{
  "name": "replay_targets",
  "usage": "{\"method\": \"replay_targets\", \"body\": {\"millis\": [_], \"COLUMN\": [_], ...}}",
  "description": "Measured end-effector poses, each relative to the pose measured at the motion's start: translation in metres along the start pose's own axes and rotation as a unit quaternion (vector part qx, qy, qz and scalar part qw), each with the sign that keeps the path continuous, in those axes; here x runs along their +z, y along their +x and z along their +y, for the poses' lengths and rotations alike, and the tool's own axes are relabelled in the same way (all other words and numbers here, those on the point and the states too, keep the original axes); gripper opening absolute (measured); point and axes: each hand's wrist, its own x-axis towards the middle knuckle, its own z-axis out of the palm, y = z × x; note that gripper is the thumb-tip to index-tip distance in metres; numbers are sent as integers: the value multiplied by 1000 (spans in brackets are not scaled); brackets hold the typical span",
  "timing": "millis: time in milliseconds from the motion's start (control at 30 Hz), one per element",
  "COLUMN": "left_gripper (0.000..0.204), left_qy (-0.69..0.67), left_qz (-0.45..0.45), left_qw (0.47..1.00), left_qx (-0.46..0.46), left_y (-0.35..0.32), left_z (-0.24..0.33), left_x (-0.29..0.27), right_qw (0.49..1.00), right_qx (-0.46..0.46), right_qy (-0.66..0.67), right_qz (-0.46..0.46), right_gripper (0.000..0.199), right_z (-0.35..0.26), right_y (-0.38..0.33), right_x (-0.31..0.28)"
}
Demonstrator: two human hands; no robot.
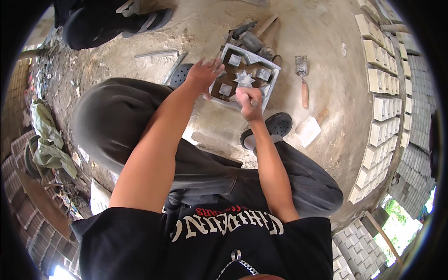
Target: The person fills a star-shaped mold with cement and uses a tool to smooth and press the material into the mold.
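Note:
A square grey mould point(273, 93) lies on the floor between my feet, its rim straight with small notched shapes along the inside. Inside it are a star-shaped piece point(243, 79) in the middle and several small square blocks, with brown material around them. My left hand point(204, 76) is over the mould's left edge, fingers spread and holding nothing. At the near edge, my right hand point(250, 103) is closed around the round handle point(254, 102) of a small hand tool. The working end of that tool is hidden by the hand, so its kind cannot be made out.
To the right lie a trowel point(302, 70) with a wooden handle and a wide pale scraper point(308, 131). Several tools, including a rounded grey one point(251, 42), are heaped behind the mould. Cream cast blocks point(379, 57) line the right side. Another person's leg point(95, 28) is at the upper left.

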Motion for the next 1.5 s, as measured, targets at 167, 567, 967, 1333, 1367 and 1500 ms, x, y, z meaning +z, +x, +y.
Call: {"method": "replay_targets", "body": {"millis": [167,567,967,1333,1367,1500], "left_gripper": [123,126,124,126,127,127], "left_qy": [9,-6,-19,-17,-21,-34], "left_qz": [-23,-53,-22,-49,-50,-40], "left_qw": [1000,998,999,998,998,998], "left_qx": [-5,-26,-32,-29,-29,-27], "left_y": [-1,0,4,5,3,2], "left_z": [2,5,2,8,9,1], "left_x": [0,-4,-3,1,3,7], "right_qw": [994,984,994,989,984,985], "right_qx": [18,57,39,45,37,1], "right_qy": [99,149,43,115,152,162], "right_qz": [40,82,89,75,81,59], "right_gripper": [27,30,31,37,37,36], "right_z": [26,18,37,36,32,32], "right_y": [-5,11,13,13,12,3], "right_x": [-8,3,17,8,4,-1]}}
